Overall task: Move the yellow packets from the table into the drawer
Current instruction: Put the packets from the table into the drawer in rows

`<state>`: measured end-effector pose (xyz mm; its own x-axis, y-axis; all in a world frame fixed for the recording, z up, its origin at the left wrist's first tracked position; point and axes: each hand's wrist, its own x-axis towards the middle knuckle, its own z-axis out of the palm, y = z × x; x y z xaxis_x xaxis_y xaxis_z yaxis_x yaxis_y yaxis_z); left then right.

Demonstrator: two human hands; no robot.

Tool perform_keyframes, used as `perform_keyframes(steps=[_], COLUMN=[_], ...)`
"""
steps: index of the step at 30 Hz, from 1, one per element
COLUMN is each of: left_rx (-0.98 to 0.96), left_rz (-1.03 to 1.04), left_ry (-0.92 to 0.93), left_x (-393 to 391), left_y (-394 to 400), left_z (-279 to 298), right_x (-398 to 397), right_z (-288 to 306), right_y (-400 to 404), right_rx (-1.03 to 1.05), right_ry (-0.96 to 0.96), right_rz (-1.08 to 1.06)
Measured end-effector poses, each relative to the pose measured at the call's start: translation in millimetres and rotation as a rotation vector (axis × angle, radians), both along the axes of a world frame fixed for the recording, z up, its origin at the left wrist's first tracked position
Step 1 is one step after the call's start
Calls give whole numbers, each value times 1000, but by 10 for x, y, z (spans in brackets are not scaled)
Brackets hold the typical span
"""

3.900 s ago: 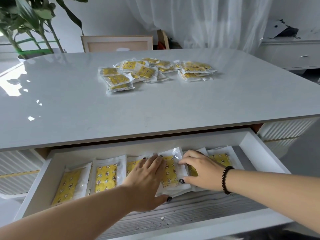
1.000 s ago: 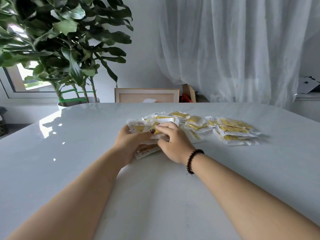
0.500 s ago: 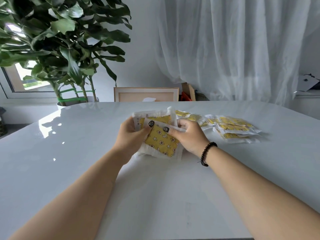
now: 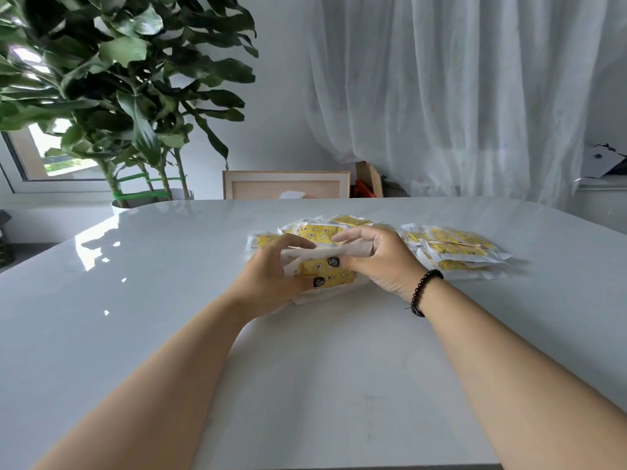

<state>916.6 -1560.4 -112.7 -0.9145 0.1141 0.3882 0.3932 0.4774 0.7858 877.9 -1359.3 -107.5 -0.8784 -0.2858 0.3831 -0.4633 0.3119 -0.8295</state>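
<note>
Between both hands, low over the white table (image 4: 169, 317), I hold a small stack of yellow packets (image 4: 334, 278) in clear wrappers. My left hand (image 4: 271, 278) grips its left end, thumb on the front. My right hand (image 4: 376, 257) grips the right end, thumb on the yellow face and fingers over the top. Behind the hands more yellow packets (image 4: 315, 230) lie on the table. A further pile of packets (image 4: 454, 249) sits to the right. The drawer is out of view.
A large potted plant (image 4: 118, 96) stands past the table's far left corner. A wooden frame (image 4: 286, 184) leans behind the far edge. A white curtain (image 4: 458, 96) hangs at the back, and a white cabinet (image 4: 600, 198) stands at the far right.
Both hands left the drawer and reached the pile on the table. They gathered a few packets, and the stack has since dropped lower and turned flatter.
</note>
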Motion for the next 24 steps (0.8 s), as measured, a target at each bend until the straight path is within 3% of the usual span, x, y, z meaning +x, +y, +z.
perform_keyframes(steps=[4,8,13,15,18,20,24], left_rx=[24,185,69,216,626,732,763], left_rz=[-11,9,-7,52,250,394,504], left_ry=[65,126,70,76,0,-66,-254], left_x=[18,-5,-8,-16,-70,-144,-211], left_y=[41,21,5,2,-80,-217,-398], left_z=[4,5,-8,12,84,76,21], right_x=[25,39,50,32,-14,-40,-43], right_z=[-15,4,-70,-55,-35,-84,-154], right_y=[-70,-131,-146,-145,-140,-134,-169], right_rx=[-41,-100,38,-91,-216,-137,107], right_ry=[51,133,114,86,97,101,16], right_rz=[-51,-85,-74,-116,-224,-262,-259])
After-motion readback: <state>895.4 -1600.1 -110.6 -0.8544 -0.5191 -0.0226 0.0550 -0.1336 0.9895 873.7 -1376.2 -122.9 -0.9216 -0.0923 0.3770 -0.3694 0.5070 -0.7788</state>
